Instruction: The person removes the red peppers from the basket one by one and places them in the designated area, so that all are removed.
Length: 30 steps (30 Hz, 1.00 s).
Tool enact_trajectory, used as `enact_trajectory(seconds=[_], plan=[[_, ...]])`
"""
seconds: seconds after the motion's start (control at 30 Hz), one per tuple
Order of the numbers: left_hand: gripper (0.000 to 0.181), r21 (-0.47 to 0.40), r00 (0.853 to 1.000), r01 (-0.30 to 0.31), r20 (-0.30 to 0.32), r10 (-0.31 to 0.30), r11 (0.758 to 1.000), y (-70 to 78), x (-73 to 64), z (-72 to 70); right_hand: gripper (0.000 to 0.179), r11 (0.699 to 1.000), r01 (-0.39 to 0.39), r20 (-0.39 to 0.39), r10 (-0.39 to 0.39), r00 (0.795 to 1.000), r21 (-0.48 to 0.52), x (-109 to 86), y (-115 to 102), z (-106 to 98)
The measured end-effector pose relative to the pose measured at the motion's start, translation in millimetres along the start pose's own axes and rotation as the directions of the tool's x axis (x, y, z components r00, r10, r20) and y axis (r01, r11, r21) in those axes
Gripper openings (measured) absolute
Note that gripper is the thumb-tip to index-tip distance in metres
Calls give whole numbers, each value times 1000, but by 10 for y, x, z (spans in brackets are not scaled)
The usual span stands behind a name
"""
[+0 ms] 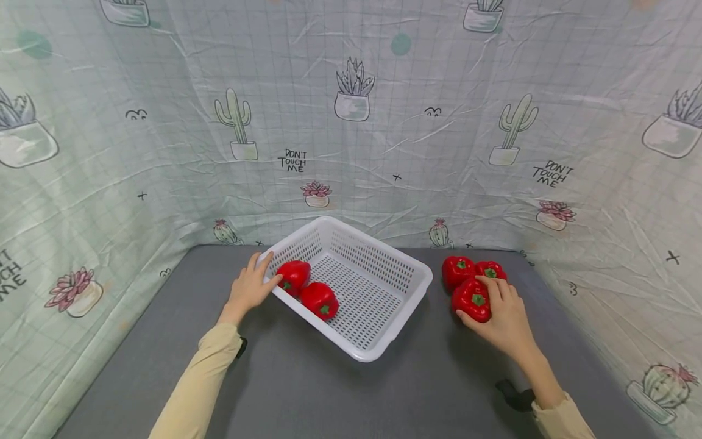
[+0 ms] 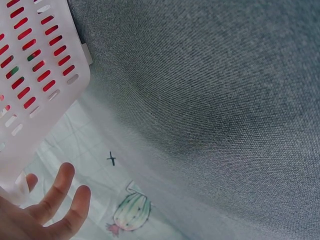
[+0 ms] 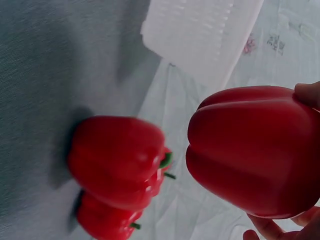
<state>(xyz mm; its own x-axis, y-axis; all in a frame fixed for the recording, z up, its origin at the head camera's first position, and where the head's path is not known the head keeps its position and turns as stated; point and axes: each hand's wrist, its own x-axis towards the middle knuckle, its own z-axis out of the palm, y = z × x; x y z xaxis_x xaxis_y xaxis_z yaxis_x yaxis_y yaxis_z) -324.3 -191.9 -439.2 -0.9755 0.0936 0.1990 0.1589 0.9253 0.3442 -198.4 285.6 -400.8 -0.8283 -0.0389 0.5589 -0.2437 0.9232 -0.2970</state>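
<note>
A white perforated plastic basket (image 1: 384, 244) sits on the grey tabletop, turned at an angle. Inside it, along the left side, lie two red bell peppers (image 1: 320, 300). My left hand (image 1: 251, 288) holds the basket's left rim, thumb over the inner side; some of its fingers (image 2: 77, 210) spread outside the wall. At the right, my right hand (image 1: 501, 314) grips a red bell pepper (image 1: 471, 300), seen lifted off the table in the right wrist view. Beyond it stand more red bell peppers (image 1: 458, 272), partly covered by one another (image 3: 117, 160).
Behind the table hangs a pale curtain (image 1: 417, 140) printed with cacti, which also runs down both sides. Grey tabletop (image 1: 417, 390) stretches in front of the basket and between it and the right-hand peppers. A dark strap (image 1: 515, 395) is by the right wrist.
</note>
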Motion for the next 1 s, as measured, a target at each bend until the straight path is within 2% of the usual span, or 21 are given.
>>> enact_trajectory(seconds=[0.3, 0.6, 0.8, 1.0], plan=[[66, 2, 1000, 2, -1, -2, 1000, -1, -7, -3, 71, 993, -115, -77, 114, 991, -9, -138, 155, -16], [67, 4, 1000, 5, 3, -5, 1000, 12, 3, -9, 74, 972, -233, -176, 226, 958, -22, -217, 352, -57], [66, 0, 1000, 2, 5, -2, 1000, 10, 3, -15, 72, 957, -288, -194, 276, 941, -39, -238, 500, -11], [66, -4, 1000, -2, -1, 2, 1000, 9, -5, -14, 70, 945, -318, -189, 299, 935, -81, -219, 597, 34]])
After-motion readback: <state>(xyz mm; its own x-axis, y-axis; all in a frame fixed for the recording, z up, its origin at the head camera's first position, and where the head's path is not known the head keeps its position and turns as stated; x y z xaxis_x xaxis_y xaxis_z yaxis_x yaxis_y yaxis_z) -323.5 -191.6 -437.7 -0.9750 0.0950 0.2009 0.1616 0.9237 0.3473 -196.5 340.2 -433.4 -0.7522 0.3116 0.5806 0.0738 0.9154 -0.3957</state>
